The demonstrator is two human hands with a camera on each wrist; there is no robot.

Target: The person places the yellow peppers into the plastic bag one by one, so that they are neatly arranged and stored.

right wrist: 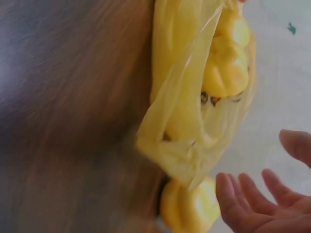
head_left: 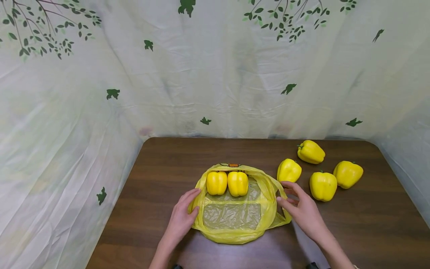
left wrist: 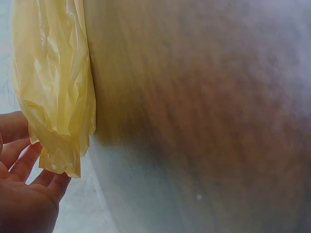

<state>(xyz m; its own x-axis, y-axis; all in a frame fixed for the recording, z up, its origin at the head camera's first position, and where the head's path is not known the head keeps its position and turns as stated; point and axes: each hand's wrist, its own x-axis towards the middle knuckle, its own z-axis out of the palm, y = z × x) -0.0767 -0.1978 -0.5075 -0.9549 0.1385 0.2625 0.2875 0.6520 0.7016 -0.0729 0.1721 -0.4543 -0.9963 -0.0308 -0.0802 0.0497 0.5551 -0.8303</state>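
Observation:
A thin yellow plastic bag (head_left: pixel 231 237) lies spread on the table, its mouth facing up. Inside, two yellow bell peppers sit side by side toward the far edge, a left one (head_left: pixel 216 184) and a right one (head_left: pixel 237 184). At the bag's left side is my left hand (head_left: pixel 181 215), fingers loosely bent and touching the plastic; in the left wrist view a crumpled bag corner (left wrist: pixel 60 155) lies against them. My right hand (head_left: pixel 304 209) is at the bag's right handle loop, thumb and fingers spread apart. The right wrist view shows these fingers (right wrist: pixel 255 194) beside the bag, holding nothing.
Several more yellow bell peppers lie at the right of the brown table (head_left: pixel 161 160): one pepper (head_left: pixel 289 170) just beyond my right hand, another (head_left: pixel 311 152) at the back, and two (head_left: pixel 323 186) (head_left: pixel 348 174) further right. A leaf-patterned curtain (head_left: pixel 215 82) hangs behind the table.

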